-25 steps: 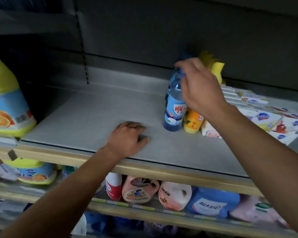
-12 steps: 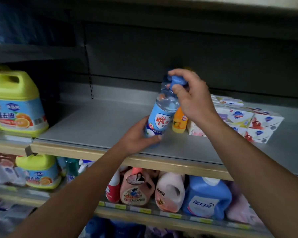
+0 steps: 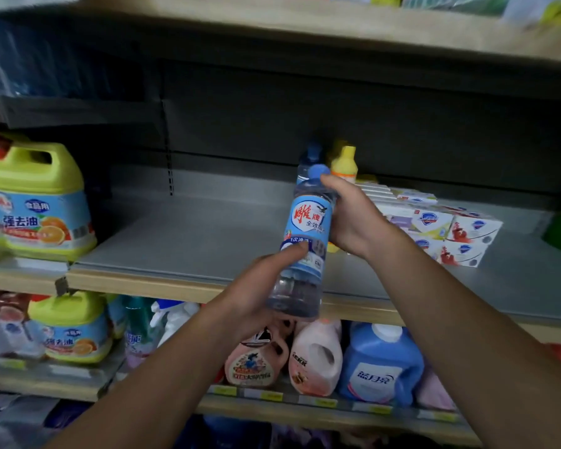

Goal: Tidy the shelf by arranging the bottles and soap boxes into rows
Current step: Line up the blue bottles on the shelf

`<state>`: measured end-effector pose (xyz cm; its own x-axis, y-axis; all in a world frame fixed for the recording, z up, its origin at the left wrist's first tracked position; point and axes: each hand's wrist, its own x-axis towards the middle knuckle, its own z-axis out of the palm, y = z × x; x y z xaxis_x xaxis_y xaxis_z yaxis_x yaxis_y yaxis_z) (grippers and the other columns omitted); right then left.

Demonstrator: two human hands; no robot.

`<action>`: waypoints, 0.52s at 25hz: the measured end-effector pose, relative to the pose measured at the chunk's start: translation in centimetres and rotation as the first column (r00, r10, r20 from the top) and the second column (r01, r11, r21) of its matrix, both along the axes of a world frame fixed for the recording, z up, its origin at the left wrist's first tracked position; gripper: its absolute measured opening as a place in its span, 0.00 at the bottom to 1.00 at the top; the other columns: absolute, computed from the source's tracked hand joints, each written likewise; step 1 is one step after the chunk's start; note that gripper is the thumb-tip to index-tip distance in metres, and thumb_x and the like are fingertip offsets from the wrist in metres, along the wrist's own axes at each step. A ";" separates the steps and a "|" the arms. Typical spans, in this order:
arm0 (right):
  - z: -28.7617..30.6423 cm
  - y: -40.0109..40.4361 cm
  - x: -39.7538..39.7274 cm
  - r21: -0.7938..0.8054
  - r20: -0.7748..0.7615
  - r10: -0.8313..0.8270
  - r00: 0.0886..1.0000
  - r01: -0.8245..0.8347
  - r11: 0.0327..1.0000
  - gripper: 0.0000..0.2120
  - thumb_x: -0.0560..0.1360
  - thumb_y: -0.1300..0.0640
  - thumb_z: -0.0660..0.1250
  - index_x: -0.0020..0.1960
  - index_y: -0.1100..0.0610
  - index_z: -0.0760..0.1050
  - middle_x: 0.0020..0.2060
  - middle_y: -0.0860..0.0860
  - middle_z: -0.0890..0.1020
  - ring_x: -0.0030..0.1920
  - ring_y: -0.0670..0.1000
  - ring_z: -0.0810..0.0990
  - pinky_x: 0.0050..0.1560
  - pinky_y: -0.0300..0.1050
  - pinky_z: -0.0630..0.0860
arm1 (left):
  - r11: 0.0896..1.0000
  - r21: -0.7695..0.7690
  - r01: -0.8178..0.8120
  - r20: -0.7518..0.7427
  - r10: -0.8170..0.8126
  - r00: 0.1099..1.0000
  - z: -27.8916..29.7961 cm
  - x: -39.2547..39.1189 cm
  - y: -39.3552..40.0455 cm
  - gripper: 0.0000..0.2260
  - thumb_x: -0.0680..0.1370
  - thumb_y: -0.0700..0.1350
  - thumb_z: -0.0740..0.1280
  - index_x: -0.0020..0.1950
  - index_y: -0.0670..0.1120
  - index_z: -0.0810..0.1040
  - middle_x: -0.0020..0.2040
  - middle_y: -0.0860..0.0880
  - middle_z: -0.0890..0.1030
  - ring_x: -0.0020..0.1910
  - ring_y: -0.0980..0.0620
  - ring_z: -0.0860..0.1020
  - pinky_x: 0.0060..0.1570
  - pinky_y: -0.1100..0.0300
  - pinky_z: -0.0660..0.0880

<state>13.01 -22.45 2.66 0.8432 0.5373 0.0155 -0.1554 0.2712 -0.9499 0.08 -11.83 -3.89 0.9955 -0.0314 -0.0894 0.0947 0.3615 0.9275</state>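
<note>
A: Status? What've we got in hand?

B: Blue-label bottle (image 3: pixel 306 244), both hands on it. Left hand (image 3: pixel 259 293) grips the lower half, thumb across the label, fingers curled under the base. Right hand (image 3: pixel 353 218) wraps the upper part from the far side, fingertip up by the blue cap. Bottle's lifted, a bit tilted, out in front of the shelf (image 3: pixel 182 241) edge, not resting on anything.

A: And what's behind it?

B: Just past our right hand: another blue-cap bottle (image 3: pixel 311 160) and a yellow-cap bottle (image 3: pixel 344 163), upright, close together. Can't tell if more sit behind them. Right of that hand, the soap boxes (image 3: pixel 434 228) are stacked in a block w/ faces mostly forward; front pair looks a little skewed.

A: So how far along are we?

B: Early-to-mid, we'd say. Boxes look roughly grouped, bottles are bunched at the back, no proper row yet. Wide bare stretch of shelf beyond our left hand is where a row could go.

A: What's left?

B: Set this one down upright, label out, then line up the other two beside it, then square the boxes. The shelves above & below aren't ours to touch.
</note>
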 end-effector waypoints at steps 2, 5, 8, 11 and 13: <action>-1.6 -0.4 0.4 0.026 -0.113 0.048 0.992 -0.046 0.999 0.19 0.76 0.53 0.66 0.64 0.61 0.73 0.50 0.61 0.81 0.49 0.60 0.82 0.47 0.55 0.82 | 0.987 -0.142 0.071 -0.073 -0.082 0.994 0.8 -0.4 -0.4 0.24 0.64 0.55 0.73 0.54 0.42 0.80 0.41 0.42 0.83 0.35 0.46 0.82 0.34 0.53 0.80; -3.3 -0.2 0.7 -0.020 -0.158 -0.007 0.987 0.004 1.000 0.23 0.74 0.50 0.70 0.64 0.61 0.75 0.50 0.61 0.83 0.48 0.58 0.84 0.46 0.53 0.82 | 0.970 -0.224 0.094 -0.124 -0.124 0.984 1.4 0.0 -1.0 0.31 0.64 0.56 0.72 0.62 0.41 0.77 0.45 0.40 0.82 0.40 0.43 0.83 0.34 0.50 0.80; -3.6 0.0 1.4 -0.085 -0.066 -0.124 0.990 0.118 0.989 0.21 0.71 0.48 0.73 0.60 0.57 0.77 0.50 0.59 0.85 0.48 0.58 0.85 0.51 0.57 0.81 | 0.985 -0.156 0.079 -0.135 -0.101 0.986 1.1 0.2 -1.1 0.30 0.64 0.56 0.72 0.61 0.41 0.78 0.48 0.38 0.83 0.40 0.42 0.83 0.34 0.50 0.80; -2.6 -0.1 1.8 -0.204 0.205 -0.262 0.943 0.303 0.931 0.23 0.61 0.45 0.74 0.53 0.52 0.76 0.50 0.57 0.85 0.46 0.59 0.86 0.52 0.60 0.81 | 0.956 0.240 -0.170 0.082 0.154 0.985 -0.2 0.8 -1.0 0.25 0.66 0.51 0.75 0.61 0.45 0.75 0.51 0.43 0.83 0.43 0.46 0.84 0.42 0.48 0.81; -2.3 0.2 1.9 -0.260 0.432 -0.362 0.826 0.498 0.827 0.26 0.55 0.38 0.73 0.49 0.48 0.72 0.48 0.50 0.83 0.46 0.54 0.85 0.50 0.54 0.81 | 0.706 0.586 -0.398 0.316 0.254 0.914 -1.4 1.7 -1.5 0.26 0.67 0.52 0.76 0.61 0.50 0.70 0.50 0.50 0.82 0.44 0.50 0.83 0.46 0.52 0.80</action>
